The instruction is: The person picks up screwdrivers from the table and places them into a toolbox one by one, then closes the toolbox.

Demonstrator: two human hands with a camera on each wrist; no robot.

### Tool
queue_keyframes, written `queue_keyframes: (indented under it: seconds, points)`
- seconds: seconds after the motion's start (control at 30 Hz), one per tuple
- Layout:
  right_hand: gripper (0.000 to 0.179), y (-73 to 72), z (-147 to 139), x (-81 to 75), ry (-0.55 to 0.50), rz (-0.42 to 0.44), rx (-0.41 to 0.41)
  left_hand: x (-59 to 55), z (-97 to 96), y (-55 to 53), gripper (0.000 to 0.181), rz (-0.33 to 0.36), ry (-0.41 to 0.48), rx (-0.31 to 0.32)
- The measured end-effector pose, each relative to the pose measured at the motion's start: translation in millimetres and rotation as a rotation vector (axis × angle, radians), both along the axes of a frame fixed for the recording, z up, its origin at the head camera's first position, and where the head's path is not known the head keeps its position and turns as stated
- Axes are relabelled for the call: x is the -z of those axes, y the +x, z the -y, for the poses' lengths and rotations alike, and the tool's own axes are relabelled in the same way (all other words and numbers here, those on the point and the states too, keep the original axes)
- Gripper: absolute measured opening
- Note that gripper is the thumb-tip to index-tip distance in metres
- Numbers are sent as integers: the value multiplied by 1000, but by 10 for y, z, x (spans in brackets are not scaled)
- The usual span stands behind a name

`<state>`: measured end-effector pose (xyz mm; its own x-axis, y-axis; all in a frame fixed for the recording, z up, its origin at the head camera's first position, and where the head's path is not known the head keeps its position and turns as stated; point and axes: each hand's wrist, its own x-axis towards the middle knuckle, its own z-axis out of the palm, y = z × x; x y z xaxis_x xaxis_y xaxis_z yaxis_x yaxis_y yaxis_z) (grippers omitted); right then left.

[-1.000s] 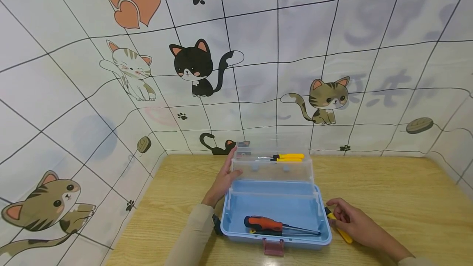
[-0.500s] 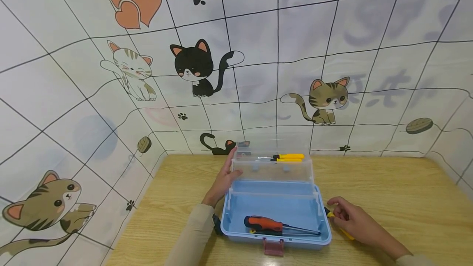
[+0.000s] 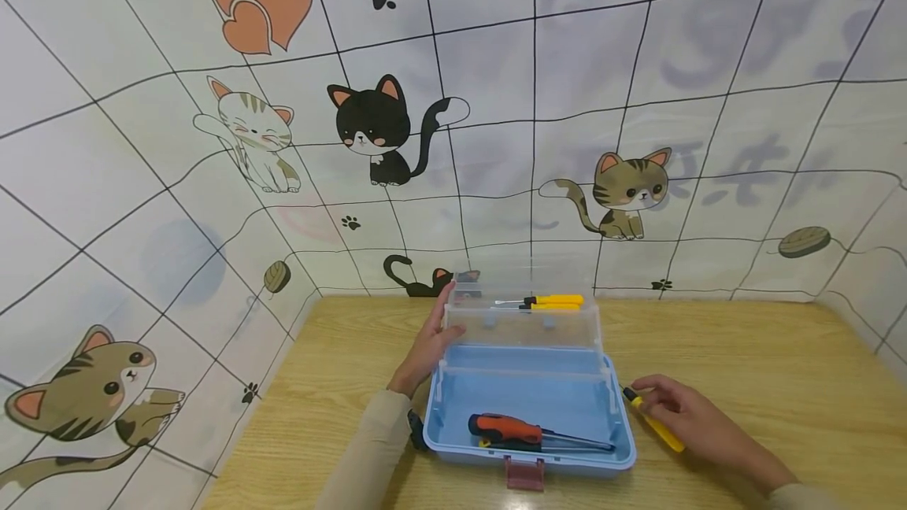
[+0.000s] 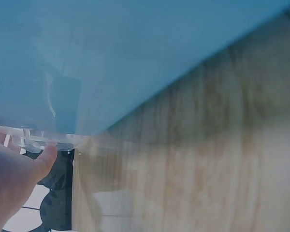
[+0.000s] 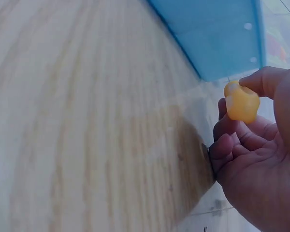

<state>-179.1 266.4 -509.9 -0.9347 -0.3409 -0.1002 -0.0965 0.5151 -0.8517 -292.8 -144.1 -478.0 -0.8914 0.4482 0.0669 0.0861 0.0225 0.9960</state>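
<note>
A light-blue toolbox (image 3: 524, 400) stands open on the table, its clear inner tray (image 3: 524, 329) raised at the back. My left hand (image 3: 428, 349) holds the tray's left end, thumb over the near side; some fingers are hidden behind the plastic. In the left wrist view, that hand (image 4: 19, 179) touches clear plastic. Beside the box's right wall, my right hand (image 3: 683, 415) pinches a yellow-handled screwdriver (image 3: 662, 427) between thumb and fingers. Its black collar points toward the box; no shaft can be made out. The right wrist view shows the rounded yellow handle end (image 5: 242, 104).
Inside the box lie a red-and-black screwdriver (image 3: 506, 428) and a dark tool partly under it. Several yellow-handled screwdrivers (image 3: 556, 301) rest in the raised clear part. A reddish latch (image 3: 524, 474) hangs at the front. Behind the wooden table (image 3: 744, 345) is a cat-print wall covering.
My right hand has shifted slightly right and back, and the yellow-handled screwdriver has turned and shifted with it, more of its handle showing now. The left hand and box stay put.
</note>
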Motion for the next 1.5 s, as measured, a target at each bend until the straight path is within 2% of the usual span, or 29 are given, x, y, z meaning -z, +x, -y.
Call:
queue_keyframes:
  seconds: [0.37, 0.53, 0.63, 0.77, 1.07, 1.2, 1.27, 1.5]
  points:
    - [42, 3, -22, -83, 21, 118, 210, -37, -12, 26, 72, -7, -23, -7]
    - [51, -13, -67, -128, -82, 174, 278, -50, -16, 28, 71, -17, -33, -3]
    - [55, -24, -115, -144, -139, 163, 291, -53, -16, 28, 71, -12, -32, -3]
    - [57, -54, -166, -145, -160, 132, 286, -21, -2, 9, 72, -13, -18, -3]
    - [62, -103, -188, -152, -134, 154, 303, 223, 30, -101, 70, -40, 20, -18]
    - [60, -110, -195, -157, -171, 150, 299, 255, 32, -118, 70, -45, 22, -17]
    - [60, -115, -198, -163, -180, 156, 297, 238, 32, -116, 70, -33, 24, -13]
    - [59, -134, -229, -208, -130, 171, 295, -2, 8, 15, 71, 12, -3, -7]
